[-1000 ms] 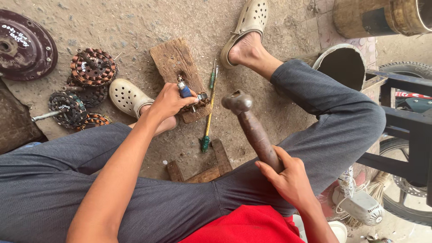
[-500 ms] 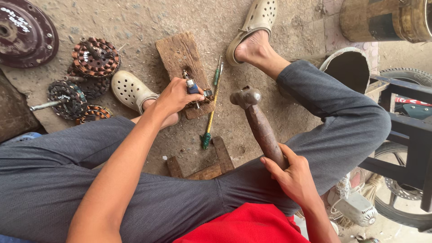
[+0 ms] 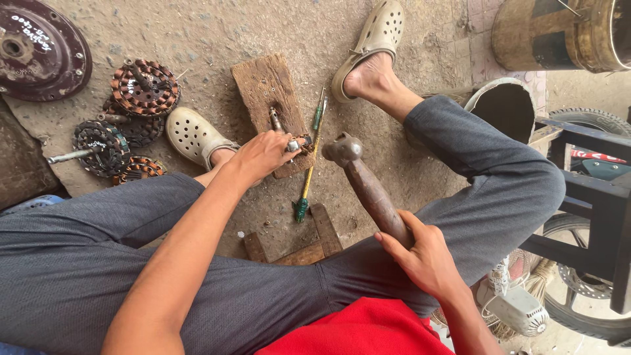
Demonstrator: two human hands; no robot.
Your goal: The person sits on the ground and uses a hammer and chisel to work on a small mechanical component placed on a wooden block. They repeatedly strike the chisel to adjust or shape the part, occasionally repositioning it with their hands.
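Metal shaft [image 3: 276,121] pinched in left hand [image 3: 263,154] fingertips, held against the wooden block [image 3: 266,89] lying on the concrete floor between the two feet. Right hand [image 3: 424,256] clenched around the lower end of the hammer [image 3: 365,184] handle, head raised just right of the block. Green-handled screwdriver [image 3: 307,174] lies beside the block; copper-wound stators [image 3: 143,89] sit well left.

Soft, even daylight; shadows are faint below the fingers [image 3: 276,148]. Focus is sharp throughout. Edges bend slightly outward.
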